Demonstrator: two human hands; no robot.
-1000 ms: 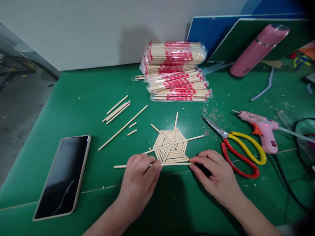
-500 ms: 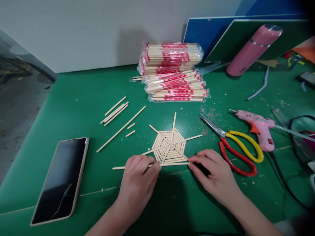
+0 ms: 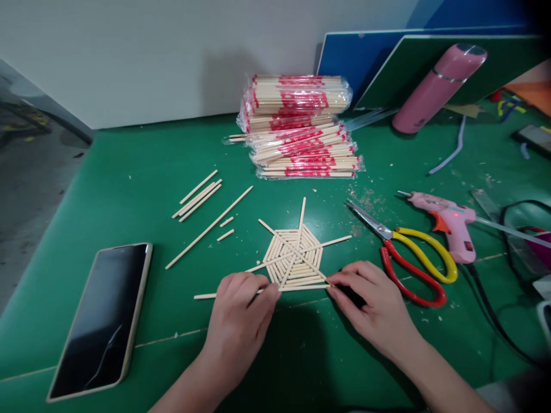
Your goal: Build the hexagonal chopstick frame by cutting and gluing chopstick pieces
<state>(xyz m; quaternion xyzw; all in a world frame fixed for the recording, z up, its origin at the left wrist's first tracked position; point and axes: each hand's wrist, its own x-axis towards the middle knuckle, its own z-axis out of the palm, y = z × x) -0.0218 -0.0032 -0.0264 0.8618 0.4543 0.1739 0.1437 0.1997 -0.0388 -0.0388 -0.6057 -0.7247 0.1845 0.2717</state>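
Observation:
A hexagonal web of wooden sticks (image 3: 300, 249) lies flat before me, its crossing spokes reaching past the rings. Along its near side runs a long chopstick (image 3: 303, 288), jutting out to the left beneath my fingers. My left hand (image 3: 243, 310) is closed on this chopstick, thumb and forefinger by the web's lower left corner. At the lower right corner, my right hand (image 3: 370, 301) pinches the chopstick's other end, where a spoke tip also meets the fingertips. My left fingers hide part of the chopstick and one spoke.
Cut sticks (image 3: 198, 199) and a long stick (image 3: 209, 227) lie left. A phone (image 3: 101, 321) is nearer. Red-and-yellow scissors (image 3: 413, 252) and a pink glue gun (image 3: 447, 218) lie right. Wrapped chopstick bundles (image 3: 301, 126) and a pink flask (image 3: 439, 89) stand behind.
The whole view has shifted slightly, with things on the table a little farther left. Both hands keep the same grip on the chopstick by the web.

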